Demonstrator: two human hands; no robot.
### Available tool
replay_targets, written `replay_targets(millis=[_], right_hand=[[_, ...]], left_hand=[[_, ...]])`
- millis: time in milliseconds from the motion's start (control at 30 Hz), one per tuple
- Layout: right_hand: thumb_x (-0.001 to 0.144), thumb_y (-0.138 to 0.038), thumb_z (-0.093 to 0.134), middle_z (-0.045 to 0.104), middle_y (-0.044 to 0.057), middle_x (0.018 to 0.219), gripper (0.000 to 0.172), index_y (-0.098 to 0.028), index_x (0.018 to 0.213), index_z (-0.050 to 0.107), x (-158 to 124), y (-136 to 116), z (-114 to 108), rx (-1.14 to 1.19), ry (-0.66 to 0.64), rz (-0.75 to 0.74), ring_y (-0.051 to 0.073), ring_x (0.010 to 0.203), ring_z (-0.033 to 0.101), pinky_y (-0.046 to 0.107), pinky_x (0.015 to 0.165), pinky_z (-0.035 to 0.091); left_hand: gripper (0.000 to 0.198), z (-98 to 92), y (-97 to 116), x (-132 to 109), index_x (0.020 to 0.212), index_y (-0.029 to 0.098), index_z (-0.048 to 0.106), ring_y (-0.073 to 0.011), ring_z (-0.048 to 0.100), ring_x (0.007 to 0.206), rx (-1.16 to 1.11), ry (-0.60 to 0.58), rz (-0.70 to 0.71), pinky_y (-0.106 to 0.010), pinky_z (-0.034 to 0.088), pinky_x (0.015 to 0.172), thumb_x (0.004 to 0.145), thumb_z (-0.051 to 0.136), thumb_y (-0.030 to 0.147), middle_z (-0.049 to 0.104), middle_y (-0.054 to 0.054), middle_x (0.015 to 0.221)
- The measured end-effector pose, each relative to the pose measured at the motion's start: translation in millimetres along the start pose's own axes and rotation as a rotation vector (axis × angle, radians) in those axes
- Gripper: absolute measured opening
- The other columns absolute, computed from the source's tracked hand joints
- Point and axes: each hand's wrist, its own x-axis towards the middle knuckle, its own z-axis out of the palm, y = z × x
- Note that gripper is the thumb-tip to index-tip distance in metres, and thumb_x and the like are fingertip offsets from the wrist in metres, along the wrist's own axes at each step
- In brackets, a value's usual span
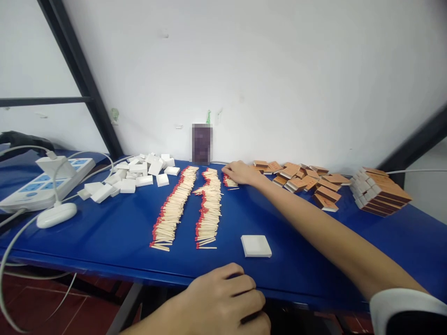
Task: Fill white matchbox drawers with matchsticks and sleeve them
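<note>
My right hand (239,172) reaches to the back of the table, its fingers bent down onto a short third row of matches (230,183). The fingertips look closed on matches, though the hand partly covers them. Two long rows of red-tipped matches lie left of it, an outer row (174,209) and a middle row (210,209). My left hand (226,298) is at the front edge, fingers curled in, palm hidden, with nothing visible in it. Just beyond it lies a white matchbox tray (256,245), apart from both hands.
White trays (136,172) are heaped at back left. Orange matchbox sleeves (303,179) lie scattered at back right, beside a stacked block of matchboxes (380,193). A power strip (45,186) with cables and a white earbud case (57,215) occupy the left side of the blue table (115,237).
</note>
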Motion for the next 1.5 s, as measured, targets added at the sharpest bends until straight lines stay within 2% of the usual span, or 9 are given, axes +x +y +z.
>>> replay_targets(millis=[200,333,433,633,833,1200,1267,1367,1500], right_hand=[[0.101,-0.029,0.036,0.073,0.009,0.083,0.043,-0.015,0.077,0.070,-3,-2,0,-0.005,0.003,-0.007,0.015,0.071,0.058,0.026,0.066,0.032],[0.101,-0.028,0.036,0.074,0.009,0.086,0.043,-0.016,0.078,0.071,-9,-7,-3,-0.014,-0.005,-0.007,0.016,0.073,0.060,0.026,0.066,0.033],[0.100,-0.027,0.036,0.075,0.009,0.088,0.042,-0.016,0.078,0.071,-14,-9,-5,-0.017,-0.003,-0.003,0.016,0.073,0.060,0.026,0.066,0.033],[0.099,-0.028,0.038,0.075,0.008,0.089,0.040,-0.019,0.078,0.071,-23,-9,-3,-0.016,0.011,-0.018,0.017,0.076,0.062,0.027,0.066,0.033],[0.100,-0.028,0.037,0.075,0.007,0.087,0.041,-0.019,0.078,0.070,-33,-11,1,-0.010,0.022,-0.037,0.017,0.077,0.062,0.027,0.066,0.032],[0.101,-0.037,0.033,0.074,0.008,0.086,0.046,-0.018,0.083,0.070,-52,-16,-4,0.002,0.013,-0.021,0.019,0.082,0.062,0.026,0.073,0.035],[0.102,-0.034,0.030,0.075,0.008,0.093,0.046,-0.017,0.090,0.071,-51,-10,-13,0.019,0.041,-0.027,0.020,0.085,0.063,0.027,0.076,0.037],[0.098,-0.025,0.034,0.072,0.010,0.117,0.039,-0.016,0.111,0.070,-52,8,-27,0.051,0.120,-0.027,0.022,0.105,0.062,0.028,0.089,0.039],[0.091,-0.016,0.039,0.068,0.011,0.127,0.042,-0.014,0.122,0.067,-63,31,-31,0.056,0.052,-0.027,0.023,0.114,0.060,0.031,0.095,0.041]], left_hand=[[0.019,0.2,0,0,0.072,0.016,0.063,-0.0126,0.059,0.070,0.006,-0.002,0.003,-0.027,0.050,0.071,0.091,0.059,0.018,0.065,0.001,0.078],[0.014,-0.6,0,0,0.080,0.017,0.064,-0.0163,0.063,0.085,0.052,-0.013,-0.002,-0.030,0.051,0.081,0.092,0.059,0.022,0.069,-0.002,0.092],[0.011,-1.0,1,-1,0.092,0.018,0.065,-0.0208,0.061,0.106,0.075,-0.071,-0.057,-0.035,0.048,0.093,0.091,0.057,0.025,0.067,-0.006,0.114],[0.036,0.8,5,-2,0.124,0.020,0.058,-0.0273,0.049,0.129,0.129,-0.254,-0.148,-0.043,0.042,0.104,0.092,0.054,0.034,0.054,-0.011,0.138],[0.039,3.1,6,-3,0.130,0.020,0.054,-0.0278,0.050,0.128,0.161,-0.307,-0.168,-0.044,0.039,0.106,0.094,0.050,0.036,0.052,-0.012,0.139],[0.037,0.9,6,-1,0.127,0.019,0.056,-0.0273,0.051,0.127,0.166,-0.289,-0.172,-0.043,0.039,0.105,0.094,0.052,0.035,0.054,-0.011,0.138],[0.037,0.3,6,-1,0.127,0.019,0.056,-0.0271,0.050,0.127,0.165,-0.288,-0.174,-0.043,0.039,0.105,0.094,0.051,0.036,0.054,-0.011,0.139],[0.037,-0.2,7,0,0.127,0.020,0.056,-0.0271,0.049,0.128,0.158,-0.290,-0.177,-0.043,0.038,0.106,0.094,0.050,0.035,0.053,-0.011,0.139],[0.037,-0.1,7,0,0.127,0.019,0.056,-0.0272,0.049,0.128,0.159,-0.295,-0.175,-0.043,0.038,0.106,0.094,0.051,0.035,0.053,-0.012,0.139]])
